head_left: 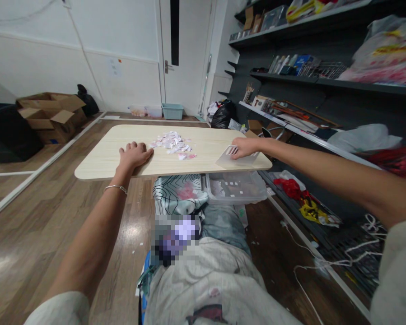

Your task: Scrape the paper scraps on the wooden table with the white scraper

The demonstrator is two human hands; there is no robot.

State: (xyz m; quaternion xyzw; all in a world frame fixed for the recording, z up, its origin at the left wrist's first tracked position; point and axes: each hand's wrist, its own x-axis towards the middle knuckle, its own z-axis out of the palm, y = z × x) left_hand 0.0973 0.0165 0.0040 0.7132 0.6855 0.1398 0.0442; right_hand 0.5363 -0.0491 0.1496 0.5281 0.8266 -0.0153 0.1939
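A pale wooden tabletop (97,158) with rounded corners stands in front of me. On its middle lies a loose pile of torn paper scraps (171,141), white with some pink bits. My left hand (134,155) rests on the board left of the pile, fingers spread and holding nothing. Over at the right end, my right hand (245,147) grips a white flat scraper (226,157) with slots near its top edge; its lower edge is at the board. Below the near edge sits a clear plastic bin (235,199) with a few white scraps inside.
A patterned cloth (165,201) hangs beside the bin, above my lap. Dark shelving (324,104) with bags and boxes lines the right side. White cords (324,262) trail over the floor there. Cardboard boxes (52,115) and a black bin (8,133) stand far left.
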